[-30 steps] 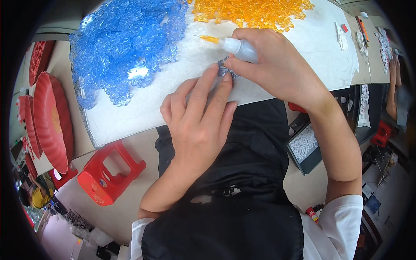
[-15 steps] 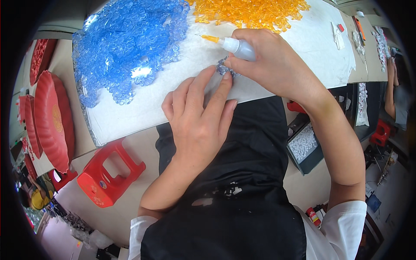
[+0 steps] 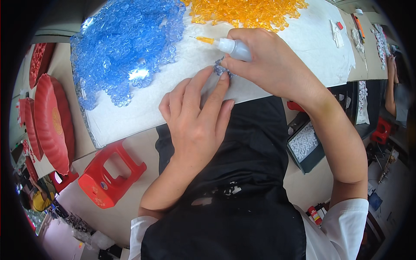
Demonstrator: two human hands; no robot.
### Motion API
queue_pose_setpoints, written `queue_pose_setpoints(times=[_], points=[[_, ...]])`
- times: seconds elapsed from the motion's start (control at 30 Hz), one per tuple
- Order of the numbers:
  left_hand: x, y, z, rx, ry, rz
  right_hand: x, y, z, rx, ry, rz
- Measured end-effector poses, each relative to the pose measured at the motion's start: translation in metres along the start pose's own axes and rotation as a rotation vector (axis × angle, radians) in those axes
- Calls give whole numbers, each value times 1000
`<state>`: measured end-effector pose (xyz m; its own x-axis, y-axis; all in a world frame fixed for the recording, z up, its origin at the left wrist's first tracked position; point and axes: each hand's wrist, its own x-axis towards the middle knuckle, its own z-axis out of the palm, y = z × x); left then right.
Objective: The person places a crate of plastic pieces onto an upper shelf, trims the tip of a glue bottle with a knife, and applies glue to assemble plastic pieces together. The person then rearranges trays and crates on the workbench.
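Note:
My right hand (image 3: 274, 63) is closed around a small translucent squeeze bottle (image 3: 239, 50) with a white collar. Its yellow needle tip (image 3: 205, 40) points left over the white sheet, apart from the beads. Below the bottle, a small cluster of clear bluish-grey beads (image 3: 218, 68) lies on the sheet. My right thumb reaches its upper right side and partly covers it. My left hand (image 3: 195, 119) has its fingers spread, with two fingertips touching the cluster's left and lower edges.
A large heap of clear blue beads (image 3: 125, 47) lies on the left of the white sheet (image 3: 303, 56), with orange beads (image 3: 242, 13) at the far edge. Red scalloped trays (image 3: 54, 123) stand left. A red stool (image 3: 108, 175) and a bin of white pieces (image 3: 303, 143) sit lower down.
The bottle, the bead cluster and both hands have shifted slightly to the left. My grip on the bottle looks the same.

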<state>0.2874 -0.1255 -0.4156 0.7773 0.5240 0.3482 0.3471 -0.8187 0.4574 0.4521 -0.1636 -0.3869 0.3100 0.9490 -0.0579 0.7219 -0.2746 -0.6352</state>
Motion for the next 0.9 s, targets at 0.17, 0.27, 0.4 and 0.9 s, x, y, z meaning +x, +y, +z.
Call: queue_pose_setpoints(times=[0.17, 0.27, 0.4, 0.9], points=[[0, -5, 5, 8, 33, 34, 1, 4, 4, -16, 48, -45], [1, -5, 5, 0, 34, 37, 1, 6, 5, -1, 41, -43], [2, -4, 1, -15, 16, 22, 4, 5, 1, 13, 4, -39], [23, -2, -2, -952, 49, -397, -38, -14, 2, 428, 322, -29]])
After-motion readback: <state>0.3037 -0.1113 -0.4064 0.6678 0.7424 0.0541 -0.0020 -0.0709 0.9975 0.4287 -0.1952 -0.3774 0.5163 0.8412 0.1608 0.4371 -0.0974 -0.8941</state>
